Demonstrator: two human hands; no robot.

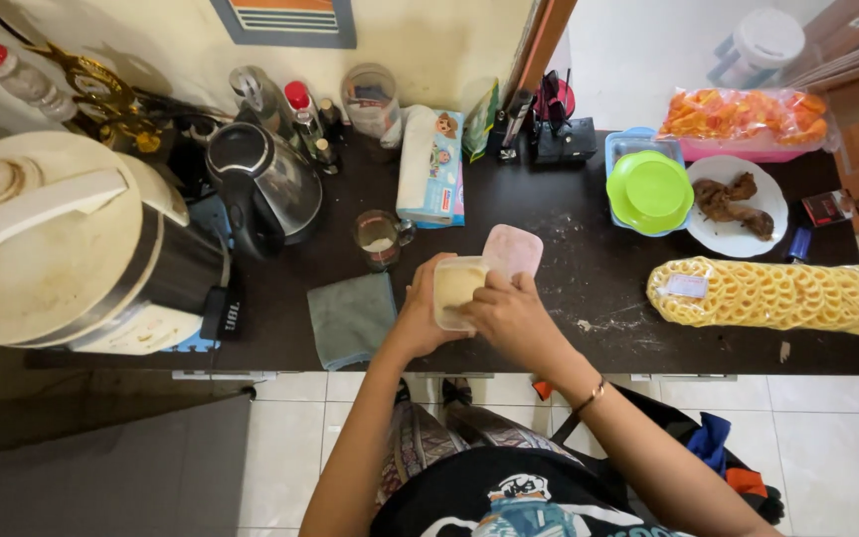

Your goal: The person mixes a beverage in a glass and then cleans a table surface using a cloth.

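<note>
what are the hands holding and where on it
A small clear tub of pale contents: left hand grips its left side, right hand its right edge.

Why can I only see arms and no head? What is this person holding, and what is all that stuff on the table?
The camera sits on the person's head and looks down, so you see only their arms. There is no robot, just two bare hands. The left hand holds a small square tub with something pale yellow inside. The right hand rests on the tub's edge, beside a pink lid. They work over a dark counter. On it lie a grey cloth, a glass mug, a kettle, a big rice cooker, a green bowl, a plate of brown food and a long bag of yellow ring crackers.
</note>
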